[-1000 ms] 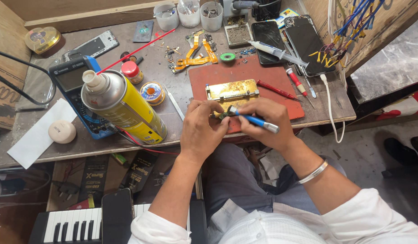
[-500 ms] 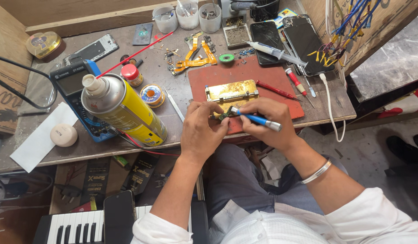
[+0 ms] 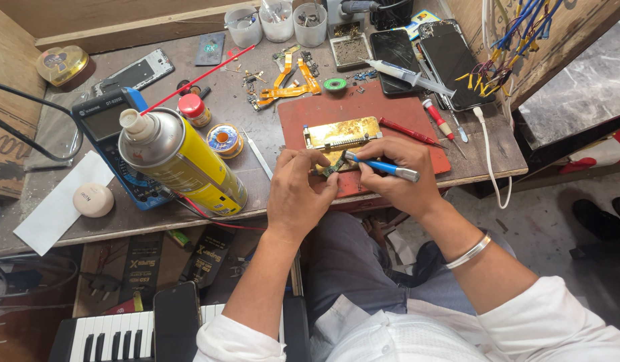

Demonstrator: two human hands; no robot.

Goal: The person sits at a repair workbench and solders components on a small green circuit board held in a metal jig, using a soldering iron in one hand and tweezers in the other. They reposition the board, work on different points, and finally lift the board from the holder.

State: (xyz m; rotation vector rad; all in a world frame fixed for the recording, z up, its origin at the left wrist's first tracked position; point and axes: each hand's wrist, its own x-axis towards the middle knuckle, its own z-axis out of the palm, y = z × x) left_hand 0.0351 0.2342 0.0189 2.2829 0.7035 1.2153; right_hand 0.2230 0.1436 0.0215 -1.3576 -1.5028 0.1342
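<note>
Basically, left hand [image 3: 298, 194] pinches a small green circuit board [image 3: 331, 167] over the red mat [image 3: 363, 117]; right hand [image 3: 397, 175] grips blue tweezers [image 3: 380, 165] touching it, beside the gold fixture [image 3: 341, 132].

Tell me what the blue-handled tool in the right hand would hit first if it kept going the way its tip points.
The right hand aims the blue-handled tool left at the small circuit board pinched by the left hand; the tip seems already there.
</note>
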